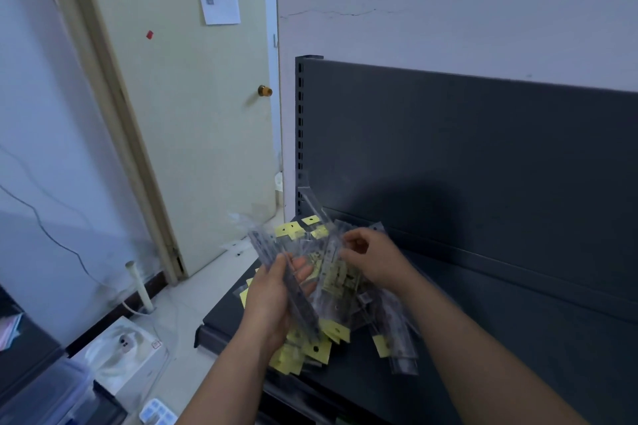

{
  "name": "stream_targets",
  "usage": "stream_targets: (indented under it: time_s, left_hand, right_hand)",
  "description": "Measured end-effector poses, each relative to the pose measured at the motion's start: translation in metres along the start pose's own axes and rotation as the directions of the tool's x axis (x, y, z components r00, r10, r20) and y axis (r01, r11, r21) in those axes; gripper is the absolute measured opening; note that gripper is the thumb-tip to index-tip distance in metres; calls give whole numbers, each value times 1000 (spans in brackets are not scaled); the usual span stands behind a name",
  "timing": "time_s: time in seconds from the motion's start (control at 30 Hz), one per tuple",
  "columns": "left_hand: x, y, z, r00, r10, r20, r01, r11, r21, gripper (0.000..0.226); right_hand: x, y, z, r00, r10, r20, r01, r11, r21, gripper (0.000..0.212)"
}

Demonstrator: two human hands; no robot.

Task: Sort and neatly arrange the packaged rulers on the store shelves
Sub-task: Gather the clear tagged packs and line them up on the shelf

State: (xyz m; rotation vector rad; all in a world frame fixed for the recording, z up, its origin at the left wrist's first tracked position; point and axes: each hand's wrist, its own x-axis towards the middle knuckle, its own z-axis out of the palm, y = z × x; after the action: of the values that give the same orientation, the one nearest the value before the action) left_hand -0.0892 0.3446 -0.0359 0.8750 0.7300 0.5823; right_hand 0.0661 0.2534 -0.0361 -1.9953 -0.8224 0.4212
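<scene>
Many packaged rulers lie in a loose, crossed heap at the left end of the dark shelf, their yellow header cards pointing all ways. Left hand: grip closed round a small bundle of packets, raised above the heap. Right hand: fingers curled, grip pinching a packet at the heap's top, just beside the bundle. Step judged: gathering and aligning, at an early stage. The next move calls for squaring that packet to the bundle with headers matched, without dragging its neighbours.
</scene>
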Motion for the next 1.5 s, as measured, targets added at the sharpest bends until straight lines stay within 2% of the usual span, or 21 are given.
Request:
stream_targets:
  time_s: [0.07,0.1,0.27,0.33,0.37,0.47,0.57,0.67,0.8,0.93,1.03,1.1,1.2,1.27,1.33,1.37,1.43,1.5]
  left_hand:
    - [0,-2,9,999,18,32,-18,1000,-7,35]
    - [0,-4,14,998,25,49,-25,1000,-19,35]
    - [0,-13,33,995,10,103,-9,1000,-13,29]
    - [-4,-16,38,997,38,68,-40,999,30,29]
    - [-6,-16,39,998,48,47,-49,999,23,29]
    - [-4,-14,36,999,47,12,-46,996,-79,24]
    - [-2,-14,33,998,51,34,-47,992,-121,24]
    - [-8,-19,36,996,19,83,-10,994,-110,27]
    - [-10,-25,35,994,-1,108,11,996,-89,20]
    - [-9,-31,38,990,34,140,-33,999,-10,20]
    - [-10,-39,47,973,40,227,-61,994,88,17]
    - [-12,-42,54,963,24,270,-72,983,169,13]
    - [-13,-49,61,963,-28,270,-18,986,166,19]
    - [-13,-49,62,974,-36,224,1,988,154,16]
    - [-13,-44,60,975,-52,218,28,993,115,17]
    - [-12,-42,58,976,-58,208,40,995,91,18]
    - [-8,-39,52,985,-70,159,61,996,59,17]
    - [-7,-37,48,990,-79,117,77,997,15,16]
  right_hand:
    - [-13,-5,-3,998,-1,69,-9,989,146,26]
    - [-19,-6,-3,995,-7,103,-10,987,162,25]
    - [-46,-3,-3,978,-51,202,52,999,0,34]
    - [-51,4,-11,987,-37,155,36,999,10,38]
    - [-54,9,-18,997,-10,82,11,1000,-13,40]
    - [-62,35,-40,985,79,-155,-122,948,-293,42]
    - [-71,51,-44,970,190,-151,-237,870,-432,46]
    - [-72,53,-42,954,270,-129,-297,903,-309,39]
    - [-70,56,-47,956,258,-140,-280,945,-167,24]
    - [-75,49,-51,959,238,-157,-224,969,100,30]
    - [-81,36,-47,977,211,-37,-191,938,290,22]
    - [-85,29,-44,984,161,73,-176,929,326,20]
    - [-90,24,-42,979,141,149,-166,970,177,23]
    - [-90,30,-45,984,168,52,-172,981,92,25]
    - [-89,39,-52,984,147,-101,-158,980,-121,23]
    - [-90,44,-54,983,137,-123,-163,959,-233,28]
    - [-91,50,-52,981,183,-70,-196,926,-322,45]
    - [-92,50,-46,969,246,-13,-239,925,-296,47]
